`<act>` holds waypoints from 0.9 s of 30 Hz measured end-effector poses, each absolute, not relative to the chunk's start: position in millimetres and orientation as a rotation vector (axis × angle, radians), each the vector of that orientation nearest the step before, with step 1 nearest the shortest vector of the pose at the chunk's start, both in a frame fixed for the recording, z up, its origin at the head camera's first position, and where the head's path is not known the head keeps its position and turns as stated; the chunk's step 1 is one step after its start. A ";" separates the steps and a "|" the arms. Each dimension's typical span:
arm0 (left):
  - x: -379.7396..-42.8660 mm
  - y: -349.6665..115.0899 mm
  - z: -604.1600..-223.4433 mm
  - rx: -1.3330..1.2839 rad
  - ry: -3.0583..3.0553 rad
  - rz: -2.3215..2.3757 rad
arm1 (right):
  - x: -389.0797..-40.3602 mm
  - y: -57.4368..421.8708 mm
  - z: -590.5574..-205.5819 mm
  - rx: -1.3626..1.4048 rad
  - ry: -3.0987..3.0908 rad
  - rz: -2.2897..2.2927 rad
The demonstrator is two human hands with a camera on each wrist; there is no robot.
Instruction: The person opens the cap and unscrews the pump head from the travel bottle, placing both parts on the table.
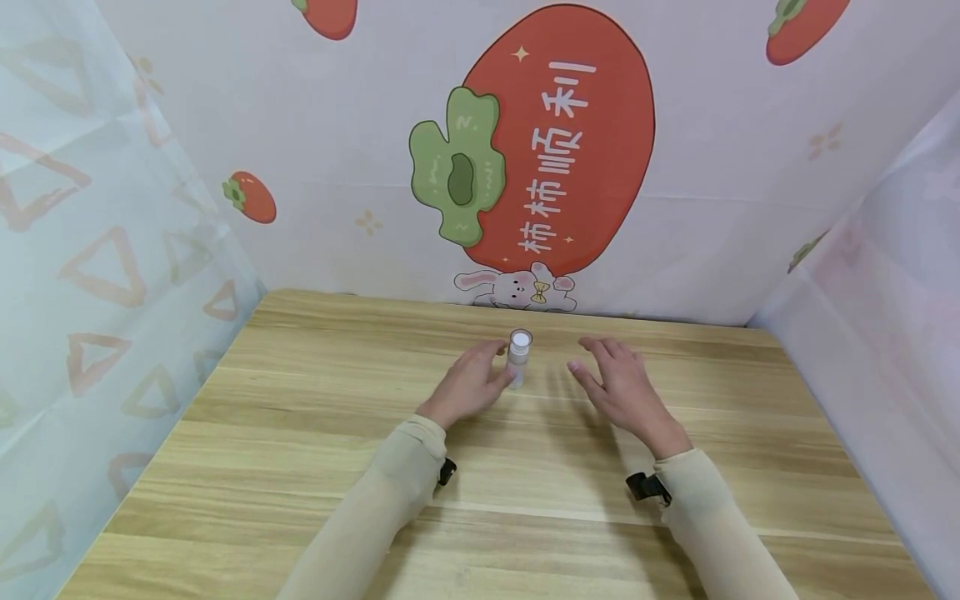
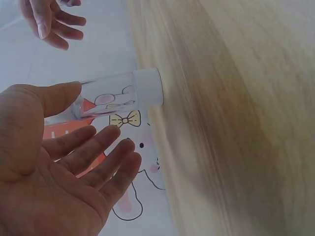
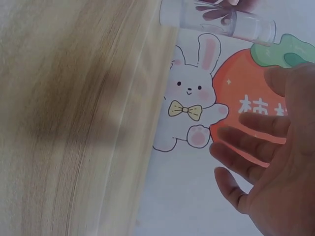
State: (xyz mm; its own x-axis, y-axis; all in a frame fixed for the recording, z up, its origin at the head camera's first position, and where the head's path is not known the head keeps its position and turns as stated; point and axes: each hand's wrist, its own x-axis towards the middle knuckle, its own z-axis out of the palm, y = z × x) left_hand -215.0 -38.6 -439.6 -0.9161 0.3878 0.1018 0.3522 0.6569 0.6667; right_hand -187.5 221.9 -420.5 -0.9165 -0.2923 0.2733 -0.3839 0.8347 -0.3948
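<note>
A small clear bottle with a white base (image 1: 518,357) stands upright on the wooden table. My left hand (image 1: 468,385) is right beside it, with the fingers spread loosely. In the left wrist view the thumb overlaps the upper part of the bottle (image 2: 110,96); whether it touches is hard to tell. The other fingers of that hand (image 2: 64,169) are not wrapped round it. On the bottle's other side my right hand (image 1: 621,387) hovers, relaxed and apart from it. The right wrist view shows this hand (image 3: 263,157) holding nothing, the bottle (image 3: 211,19) at the top edge.
The wooden table (image 1: 300,500) ends at a white back wall hanging (image 1: 360,150) printed with a big persimmon and a rabbit. Printed cloths close in the left side (image 1: 97,208) and the right side (image 1: 900,333).
</note>
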 end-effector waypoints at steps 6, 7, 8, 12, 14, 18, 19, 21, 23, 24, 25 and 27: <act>-215.9 -35.5 -441.2 0.600 2.777 1.176 | -186.2 218.1 -420.5 0.529 -2.840 0.693; -216.2 -34.8 -441.6 0.595 2.769 1.191 | -185.9 217.4 -420.4 0.525 -2.847 0.699; -216.6 -34.1 -442.3 0.593 2.762 1.207 | -185.8 216.9 -420.4 0.525 -2.854 0.705; -218.7 -30.9 -445.8 0.590 2.746 1.268 | -185.5 214.0 -420.1 0.534 -2.869 0.730; -219.7 -29.6 -447.9 0.588 2.738 1.299 | -185.4 212.7 -420.1 0.545 -2.867 0.737; -221.4 -26.7 -451.3 0.563 2.715 1.352 | -185.4 211.3 -420.4 0.554 -2.863 0.745; -221.8 -26.0 -452.0 0.553 2.710 1.363 | -185.4 211.0 -420.3 0.554 -2.863 0.747; -222.4 -24.8 -452.8 0.534 2.697 1.386 | -185.3 210.3 -420.2 0.552 -2.864 0.754; -222.5 -23.8 -452.7 0.511 2.678 1.415 | -185.2 209.7 -420.0 0.556 -2.862 0.759; -222.8 -23.3 -452.8 0.501 2.670 1.426 | -185.1 209.3 -419.7 0.558 -2.860 0.765; -222.9 -22.8 -452.8 0.489 2.664 1.437 | -185.2 208.9 -419.6 0.564 -2.856 0.770; -223.1 -21.9 -452.6 0.467 2.653 1.455 | -185.4 208.0 -419.2 0.574 -2.852 0.779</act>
State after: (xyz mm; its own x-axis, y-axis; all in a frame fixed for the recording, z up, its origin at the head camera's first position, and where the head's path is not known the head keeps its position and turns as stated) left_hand -223.1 -21.9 -452.6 -0.9504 0.3016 0.0754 0.2258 0.5028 0.8344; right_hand -185.4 208.0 -419.2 -0.9192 -0.3258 0.2213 -0.3931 0.7944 -0.4630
